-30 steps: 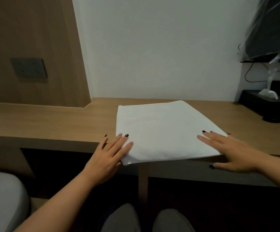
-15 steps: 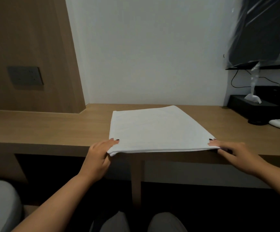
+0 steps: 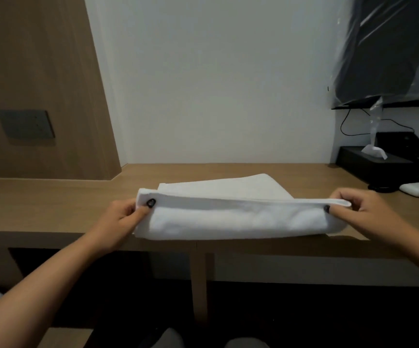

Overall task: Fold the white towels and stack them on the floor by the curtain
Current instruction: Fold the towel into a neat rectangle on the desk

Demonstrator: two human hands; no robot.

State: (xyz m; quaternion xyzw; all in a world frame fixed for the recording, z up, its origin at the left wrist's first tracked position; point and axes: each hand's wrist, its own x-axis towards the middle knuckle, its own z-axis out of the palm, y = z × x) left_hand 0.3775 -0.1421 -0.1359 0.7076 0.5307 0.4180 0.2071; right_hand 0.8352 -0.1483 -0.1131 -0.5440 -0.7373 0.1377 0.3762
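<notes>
Now the left hand [image 3: 125, 217] and right hand [image 3: 361, 212] pinch the flat white cloth towel's [image 3: 233, 217] near corners, newly lifted off the light wooden desk [image 3: 52, 202] toward twelve o'clock: another fold begins

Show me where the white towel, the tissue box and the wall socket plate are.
white towel [image 3: 238, 219]: head view, on the lifted front fold.
tissue box [image 3: 364, 163]: head view, on its black top, left of the tissue.
wall socket plate [image 3: 26, 124]: head view, on the plate's middle.
</notes>
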